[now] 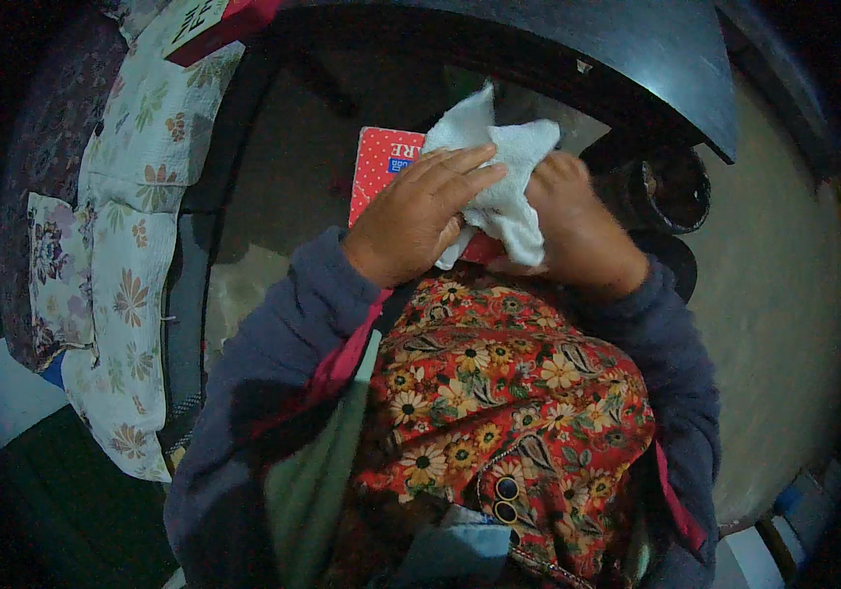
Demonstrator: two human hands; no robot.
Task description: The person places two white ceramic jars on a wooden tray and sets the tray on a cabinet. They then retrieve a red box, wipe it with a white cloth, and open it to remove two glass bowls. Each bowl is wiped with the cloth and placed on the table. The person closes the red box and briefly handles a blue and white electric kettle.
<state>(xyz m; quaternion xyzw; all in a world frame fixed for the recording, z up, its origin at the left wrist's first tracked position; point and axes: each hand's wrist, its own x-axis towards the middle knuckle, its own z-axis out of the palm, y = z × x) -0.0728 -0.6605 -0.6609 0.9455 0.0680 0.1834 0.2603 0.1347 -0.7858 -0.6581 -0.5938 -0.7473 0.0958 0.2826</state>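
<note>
A white cloth (512, 158) lies bunched between my two hands, in front of my chest. My left hand (428, 206) rests on its near-left side with the fingers extended over the cloth. On the other side, my right hand (571, 221) is against the cloth, its fingers curled and partly hidden; the hand is slightly blurred. Behind the cloth and my left hand is a red box or cover (384, 166) with white dots and some lettering. Its lower part shows red below the cloth, close to my right hand, but which fingers hold it is hidden.
A dark table (641, 59) with a glossy top curves across the upper right. Below its edge stands a dark round container (674, 188). To the left, a floral cloth (144, 221) covers a long surface, with a red box (222, 29) bearing writing at its far end.
</note>
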